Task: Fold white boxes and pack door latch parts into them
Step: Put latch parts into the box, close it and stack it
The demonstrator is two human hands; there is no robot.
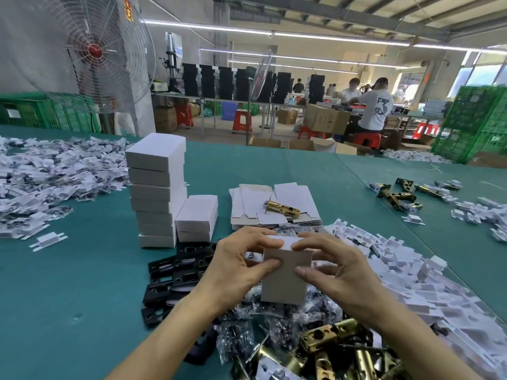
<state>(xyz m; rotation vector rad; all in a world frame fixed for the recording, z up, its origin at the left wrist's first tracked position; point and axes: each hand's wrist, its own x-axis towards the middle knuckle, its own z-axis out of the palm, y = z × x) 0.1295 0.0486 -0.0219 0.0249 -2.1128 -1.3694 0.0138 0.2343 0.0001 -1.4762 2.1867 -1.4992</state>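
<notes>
On green table [82,283]: finished stack [157,190] done; our left hand [233,267] and right hand [334,270] pinch box [285,272] closing flap; flat blanks [274,204], brass latches [343,349] left.

White boxes [157,187] stacked on a teal tabletop [68,270]; brass-gold latch [282,207] on white flat blanks [274,204]; black plates [175,272] near left; green crates [477,124] far right

white box [285,275] centre, upright on end. Stack of closed boxes [157,190] at 10 o'clock. Flat box blanks [255,198] at 12, one brass latch [282,207] lying on them. Black strike plates [175,272] at 9. Brass latch pile [337,349] at 5.
</notes>
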